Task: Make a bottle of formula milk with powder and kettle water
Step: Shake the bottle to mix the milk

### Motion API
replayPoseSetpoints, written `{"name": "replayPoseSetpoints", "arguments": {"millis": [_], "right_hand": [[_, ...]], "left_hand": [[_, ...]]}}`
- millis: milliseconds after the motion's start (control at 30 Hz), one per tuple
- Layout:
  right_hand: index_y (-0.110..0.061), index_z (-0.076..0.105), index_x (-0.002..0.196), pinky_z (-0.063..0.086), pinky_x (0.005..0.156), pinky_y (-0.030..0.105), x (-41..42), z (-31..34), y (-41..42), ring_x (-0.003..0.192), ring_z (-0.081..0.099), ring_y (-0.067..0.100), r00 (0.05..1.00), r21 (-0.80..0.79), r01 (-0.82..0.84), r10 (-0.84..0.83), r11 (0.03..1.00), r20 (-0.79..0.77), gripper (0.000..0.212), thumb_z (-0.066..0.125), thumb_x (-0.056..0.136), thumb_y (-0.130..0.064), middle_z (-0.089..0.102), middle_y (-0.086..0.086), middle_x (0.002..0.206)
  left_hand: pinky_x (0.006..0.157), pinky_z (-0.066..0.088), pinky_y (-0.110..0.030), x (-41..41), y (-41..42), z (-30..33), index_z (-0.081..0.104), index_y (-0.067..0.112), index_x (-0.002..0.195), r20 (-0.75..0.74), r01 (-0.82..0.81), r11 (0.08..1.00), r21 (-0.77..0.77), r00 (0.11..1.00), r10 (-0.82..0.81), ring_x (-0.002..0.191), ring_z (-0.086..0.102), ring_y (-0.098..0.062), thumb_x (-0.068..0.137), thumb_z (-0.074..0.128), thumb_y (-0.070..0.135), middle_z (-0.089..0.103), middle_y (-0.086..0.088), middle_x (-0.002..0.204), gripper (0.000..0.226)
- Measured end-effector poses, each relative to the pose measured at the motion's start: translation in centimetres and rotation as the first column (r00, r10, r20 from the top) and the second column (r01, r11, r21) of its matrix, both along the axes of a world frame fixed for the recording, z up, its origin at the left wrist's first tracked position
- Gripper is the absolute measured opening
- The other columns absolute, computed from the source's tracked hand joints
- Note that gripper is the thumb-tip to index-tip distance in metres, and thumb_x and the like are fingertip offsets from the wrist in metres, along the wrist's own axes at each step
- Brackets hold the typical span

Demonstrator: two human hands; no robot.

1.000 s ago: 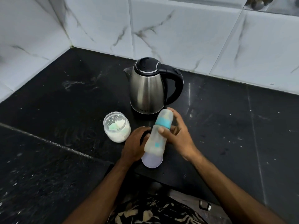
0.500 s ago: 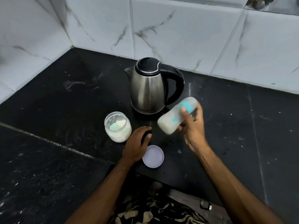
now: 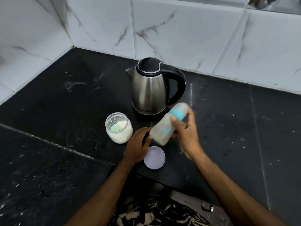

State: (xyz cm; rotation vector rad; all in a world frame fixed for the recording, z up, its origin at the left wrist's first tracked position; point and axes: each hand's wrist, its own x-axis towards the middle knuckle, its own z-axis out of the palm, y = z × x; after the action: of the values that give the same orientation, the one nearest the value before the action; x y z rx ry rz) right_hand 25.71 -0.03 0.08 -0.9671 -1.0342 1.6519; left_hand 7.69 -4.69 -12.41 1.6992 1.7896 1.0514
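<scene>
Steel-grey kettle (image 3: 149, 93) — black lid; teal-banded bottle (image 3: 168, 123); white marble-veined tiles (image 3: 179, 30).

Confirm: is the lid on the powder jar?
No. The powder jar stands open, and a round lid lies flat on the counter.

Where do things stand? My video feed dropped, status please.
Right hand grips capped bottle, tilted and blurred, off the counter. Left hand rests on counter, curled over something dark. Powder jar open, lid beside it. Nothing blocking.
</scene>
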Motion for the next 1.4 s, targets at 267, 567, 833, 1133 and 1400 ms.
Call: {"name": "replayPoseSetpoints", "arguments": {"millis": [267, 567, 833, 1133, 1400], "right_hand": [[-0.023, 0.038, 0.140, 0.058, 0.058, 0.031, 0.3, 0.3, 0.7, 0.081, 0.071, 0.013, 0.992, -0.032, 0.123, -0.124, 0.992, -0.037, 0.057, 0.066, 0.091, -0.014, 0.073, -0.007, 0.091], [-0.033, 0.042, 0.132, 0.059, 0.067, 0.032, -0.1, -0.2, -1.7, 0.086, 0.072, 0.018, 0.984, 0.026, -0.135, 0.131, 0.990, 0.122, 0.062, 0.069, 0.084, -0.005, 0.070, 0.009, 0.106], [-0.033, 0.039, 0.137, 0.060, 0.072, 0.043, 0.3, -0.5, -1.7, 0.091, 0.072, 0.022, 0.987, -0.034, -0.135, 0.137, 0.990, 0.087, 0.064, 0.070, 0.082, -0.020, 0.072, 0.009, 0.107], [-0.020, 0.037, 0.141, 0.058, 0.059, 0.032, 0.9, -0.1, 0.9, 0.082, 0.070, 0.014, 0.977, -0.082, 0.180, -0.188, 0.980, -0.098, 0.055, 0.063, 0.092, -0.018, 0.069, -0.005, 0.094], [-0.031, 0.045, 0.132, 0.060, 0.066, 0.036, 0.5, 0.1, 0.6, 0.088, 0.071, 0.017, 0.997, -0.030, 0.047, -0.048, 0.998, -0.062, 0.061, 0.075, 0.080, -0.021, 0.073, 0.000, 0.102]], "left_hand": [[0.108, 0.040, -0.028, 0.3, -0.4, 0.5, 0.063, 0.010, 0.127, -0.013, -0.025, 0.999, 0.023, 1.000, 0.026, 0.123, 0.055, -0.014, 0.098, 0.046, 0.039, 0.064, -0.004, 0.130, 0.045], [0.104, 0.046, -0.036, -0.6, 0.5, -0.9, 0.065, 0.019, 0.124, 0.014, 0.036, 0.999, -0.039, 0.999, -0.035, 0.119, 0.060, -0.018, 0.097, 0.060, 0.024, 0.066, 0.000, 0.127, 0.028], [0.107, 0.044, -0.040, -0.3, 0.2, -0.3, 0.063, 0.013, 0.127, 0.000, 0.031, 0.999, -0.005, 1.000, -0.031, 0.123, 0.058, -0.019, 0.096, 0.056, 0.028, 0.064, -0.004, 0.130, 0.035], [0.108, 0.032, -0.012, 0.2, -0.1, 0.0, 0.064, 0.010, 0.127, -0.017, -0.040, 0.999, 0.034, 0.999, 0.040, 0.122, 0.051, -0.005, 0.098, 0.049, 0.034, 0.064, -0.004, 0.130, 0.040], [0.108, 0.038, -0.020, 0.0, 0.1, -0.4, 0.064, 0.010, 0.124, 0.013, -0.018, 0.999, 0.051, 1.000, 0.017, 0.121, 0.055, -0.014, 0.098, 0.054, 0.026, 0.065, -0.006, 0.128, 0.033]]}}
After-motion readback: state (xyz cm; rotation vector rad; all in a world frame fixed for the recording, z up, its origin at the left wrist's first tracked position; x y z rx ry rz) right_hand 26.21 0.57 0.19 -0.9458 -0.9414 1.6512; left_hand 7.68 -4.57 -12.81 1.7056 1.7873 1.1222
